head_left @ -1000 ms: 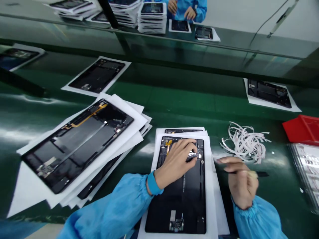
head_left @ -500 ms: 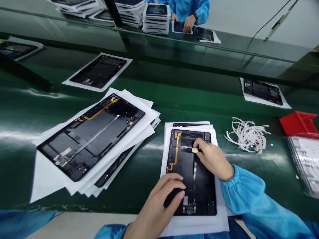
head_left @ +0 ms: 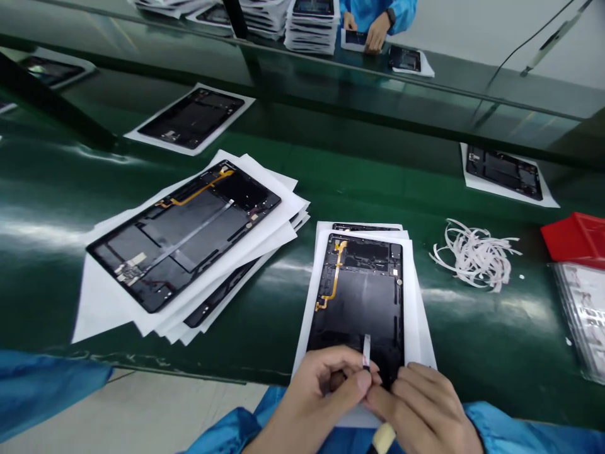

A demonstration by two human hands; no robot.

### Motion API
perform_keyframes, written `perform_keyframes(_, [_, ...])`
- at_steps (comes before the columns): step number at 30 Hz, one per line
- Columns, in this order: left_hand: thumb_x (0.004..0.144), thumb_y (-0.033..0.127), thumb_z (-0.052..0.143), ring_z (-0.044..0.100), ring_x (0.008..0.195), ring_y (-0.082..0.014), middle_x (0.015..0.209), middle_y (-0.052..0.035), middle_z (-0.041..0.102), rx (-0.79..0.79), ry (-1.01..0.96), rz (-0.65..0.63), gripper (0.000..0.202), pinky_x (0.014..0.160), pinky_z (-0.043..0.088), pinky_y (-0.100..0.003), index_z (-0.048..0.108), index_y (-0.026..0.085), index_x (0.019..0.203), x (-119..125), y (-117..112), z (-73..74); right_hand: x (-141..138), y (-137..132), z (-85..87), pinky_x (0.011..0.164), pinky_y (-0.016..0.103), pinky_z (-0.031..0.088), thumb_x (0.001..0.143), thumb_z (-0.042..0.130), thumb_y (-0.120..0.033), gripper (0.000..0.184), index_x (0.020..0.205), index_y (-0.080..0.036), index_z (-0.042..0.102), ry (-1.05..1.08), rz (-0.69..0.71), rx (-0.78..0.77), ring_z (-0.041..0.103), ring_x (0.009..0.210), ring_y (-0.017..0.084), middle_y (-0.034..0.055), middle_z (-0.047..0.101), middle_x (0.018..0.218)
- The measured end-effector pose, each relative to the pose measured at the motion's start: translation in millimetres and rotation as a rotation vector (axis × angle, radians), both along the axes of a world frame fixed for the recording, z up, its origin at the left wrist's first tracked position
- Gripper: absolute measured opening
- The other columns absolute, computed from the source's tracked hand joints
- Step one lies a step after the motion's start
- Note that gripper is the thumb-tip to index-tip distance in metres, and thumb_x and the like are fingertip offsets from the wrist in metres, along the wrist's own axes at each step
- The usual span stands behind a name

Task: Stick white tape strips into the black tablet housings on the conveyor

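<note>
Both my hands are together at the near edge of a black tablet back housing [head_left: 357,302], which lies on white paper [head_left: 416,315] with an orange flex cable [head_left: 334,277] along its left side. My left hand [head_left: 316,400] pinches a thin white strip [head_left: 366,352] between thumb and forefinger. My right hand [head_left: 420,403] sits beside it, fingers curled, over a pen-like tool [head_left: 382,438] with a pale grip and black tip. Its fingertips touch my left hand around the strip's lower end. The housing's lower part is hidden under my fingers.
A second housing [head_left: 182,233] lies on a paper stack at left on the green bench [head_left: 425,195]. At right are loose white strips [head_left: 475,255], a red tray [head_left: 574,238] and a plastic sleeve [head_left: 581,309]. Beyond a glass panel, a person's hands [head_left: 373,31] work near stacked housings [head_left: 312,25].
Both hands have moved from over the housing to its near edge and come together around the white strip. The view has shifted slightly upward and right.
</note>
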State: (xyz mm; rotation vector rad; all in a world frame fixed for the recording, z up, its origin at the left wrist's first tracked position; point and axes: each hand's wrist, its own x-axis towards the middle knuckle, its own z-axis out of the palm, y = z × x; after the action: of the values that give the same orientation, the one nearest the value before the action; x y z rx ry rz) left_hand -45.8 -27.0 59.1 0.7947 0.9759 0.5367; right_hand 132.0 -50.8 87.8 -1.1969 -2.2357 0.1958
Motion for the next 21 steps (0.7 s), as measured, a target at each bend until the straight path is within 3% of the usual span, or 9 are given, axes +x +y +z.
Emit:
perform_keyframes(3, [0.084, 0.051, 0.069, 0.060, 0.062, -0.0136, 0.072, -0.0045, 0.071, 0.134, 0.129, -0.045, 0.035, 0.058, 0.048, -0.023, 0.075, 0.016, 0.089, 1, 4, -6.5, 9, 3, -7.1, 0.055, 0.026, 0.050, 0.099, 0.051, -0.017, 0.016, 0.102, -0.014, 0.066, 0.058, -0.030, -0.050, 0.059, 0.048, 0.013, -0.0013, 0.061, 0.057])
perform_keyframes(7, [0.088, 0.030, 0.067, 0.057, 0.055, -0.0119, 0.068, -0.0011, 0.070, 0.529, 0.322, -0.039, 0.013, 0.049, 0.044, -0.020, 0.078, 0.022, 0.088, 8, 7, -4.8, 22, 4, -9.6, 0.058, 0.025, 0.053, 0.104, 0.034, -0.019, 0.031, 0.116, -0.016, 0.063, 0.032, -0.046, -0.149, 0.066, 0.059, 0.013, 0.0049, 0.072, 0.082])
perform_keyframes(12, [0.093, 0.008, 0.054, 0.069, 0.076, -0.0147, 0.091, -0.0024, 0.076, 1.074, 0.364, -0.087, 0.026, 0.074, 0.057, -0.025, 0.070, 0.023, 0.107, 16, 11, 2.3, 34, -6, -12.6, 0.072, 0.028, 0.056, 0.106, 0.021, -0.021, 0.045, 0.124, -0.016, 0.061, -0.082, -0.090, -0.111, 0.072, 0.080, 0.017, 0.0087, 0.074, 0.103])
perform_keyframes(16, [0.093, 0.003, 0.043, 0.073, 0.083, -0.0186, 0.096, -0.0041, 0.077, 1.328, 0.542, -0.204, 0.033, 0.087, 0.058, -0.034, 0.066, 0.020, 0.110, 19, 13, 3.5, 37, -7, -7.7, 0.062, 0.030, 0.056, 0.103, 0.015, -0.015, 0.052, 0.119, -0.008, 0.064, -0.253, -0.071, -0.057, 0.069, 0.068, 0.018, 0.0122, 0.074, 0.091])
perform_keyframes(21, [0.099, 0.010, 0.027, 0.073, 0.079, -0.0228, 0.094, -0.0059, 0.077, 1.435, 0.679, -0.369, 0.040, 0.075, 0.060, -0.037, 0.065, 0.017, 0.112, 23, 16, 8.2, 32, 1, 5.5, 0.048, 0.033, 0.049, 0.095, 0.018, -0.002, 0.049, 0.103, -0.004, 0.066, -0.488, -0.010, 0.047, 0.064, 0.054, 0.020, 0.0138, 0.072, 0.079])
